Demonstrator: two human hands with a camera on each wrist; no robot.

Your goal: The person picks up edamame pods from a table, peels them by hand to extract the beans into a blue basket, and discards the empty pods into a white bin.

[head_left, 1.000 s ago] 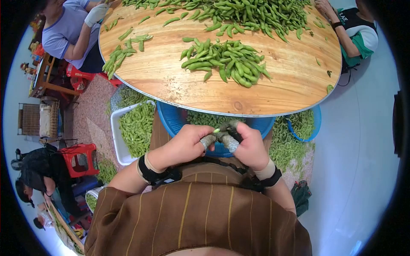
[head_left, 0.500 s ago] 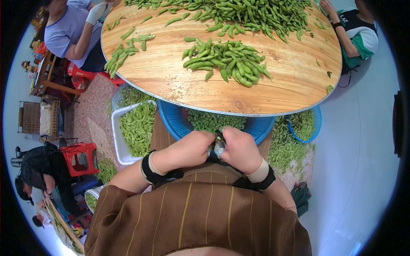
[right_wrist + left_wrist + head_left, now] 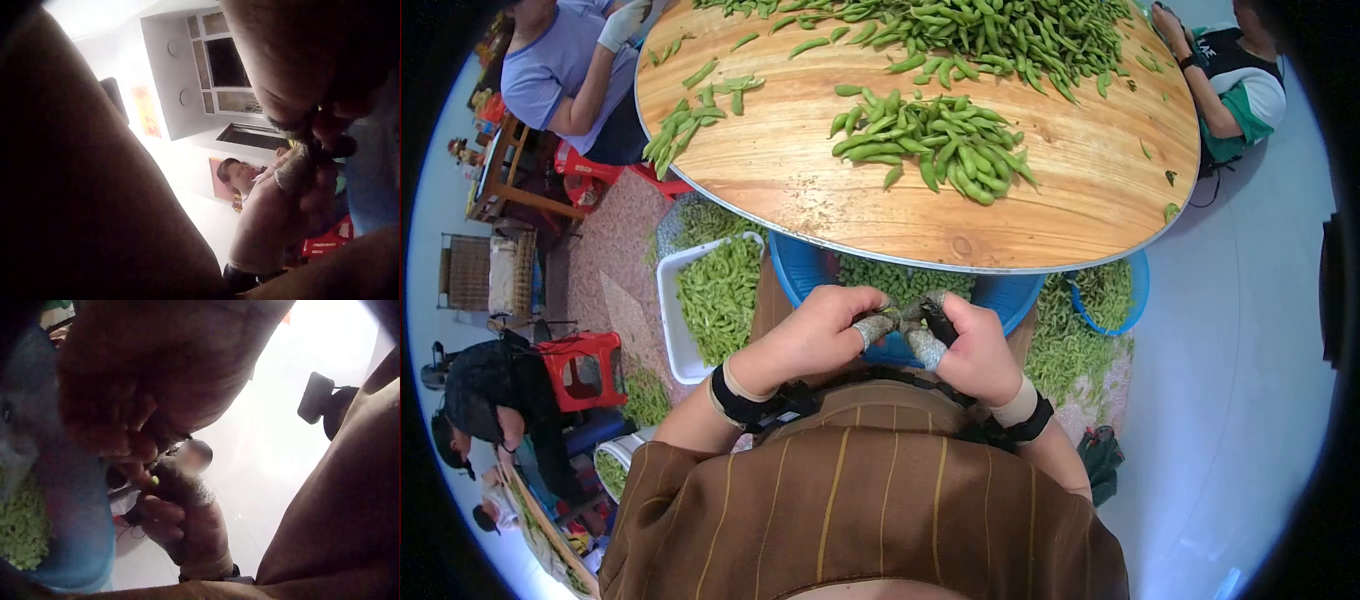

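Only a fragment of writing can be read. In the head view, beyond the right hand [image 3: 980, 355] and out to its right, a seated person's black top [image 3: 1225, 62] bears small light capitals across the chest; "AE" can be made out, the letter before it is unclear. In the right wrist view, an orange-red sheet [image 3: 145, 111] on the pale wall, to the picture's left of both hands, carries characters too blurred to read. Just below the left hand [image 3: 269, 209] there, a red object [image 3: 328, 242] bears illegible white lettering.
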